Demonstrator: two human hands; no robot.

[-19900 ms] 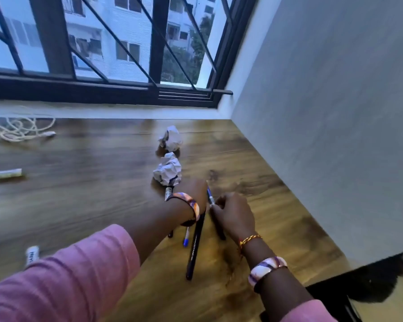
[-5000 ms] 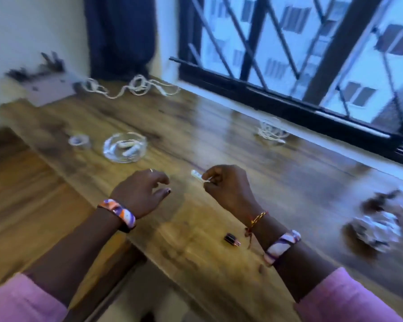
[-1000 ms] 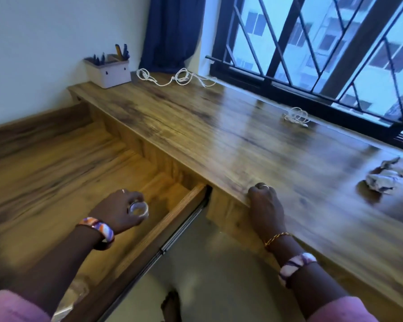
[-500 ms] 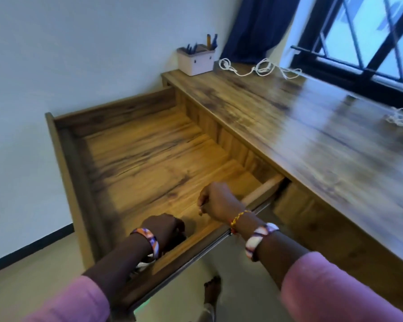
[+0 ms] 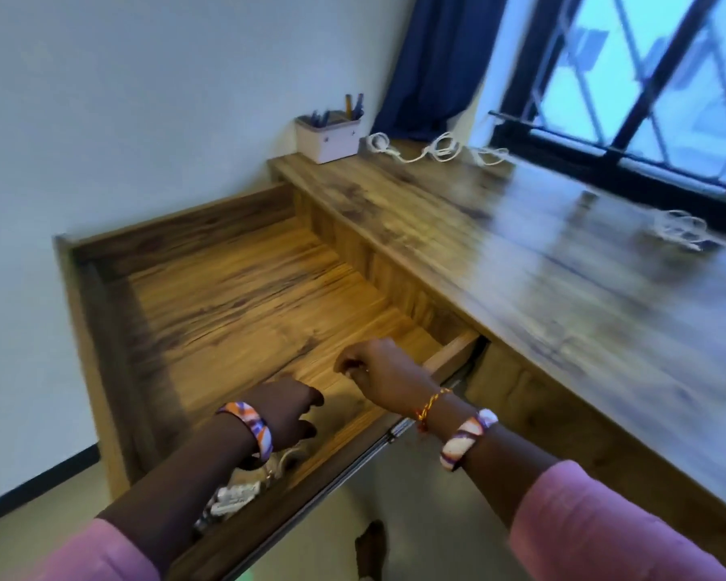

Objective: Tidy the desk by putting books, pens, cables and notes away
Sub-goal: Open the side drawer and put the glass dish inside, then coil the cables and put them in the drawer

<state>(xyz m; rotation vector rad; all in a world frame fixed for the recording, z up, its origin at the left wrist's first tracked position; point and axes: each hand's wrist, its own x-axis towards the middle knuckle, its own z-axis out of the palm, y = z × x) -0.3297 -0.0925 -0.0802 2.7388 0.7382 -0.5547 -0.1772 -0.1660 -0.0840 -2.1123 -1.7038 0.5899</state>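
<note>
Both my hands sit inside the open drawer (image 5: 101, 371): left hand (image 5: 288, 413) loosely apart, empty; right hand (image 5: 378, 371) curled, contents unclear. Closing now risks trapping fingers or jamming the clutter (image 5: 244, 488) at its front edge.

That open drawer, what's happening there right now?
A person in pink sleeves has both hands inside the open drawer under the desk. The left hand is low at the front corner, above some small items already lying there. The right hand hangs curled over the drawer floor; whether it holds anything is unclear. On the desk, a long white cable and a coiled cable still lie out, beside a pen holder.
</note>
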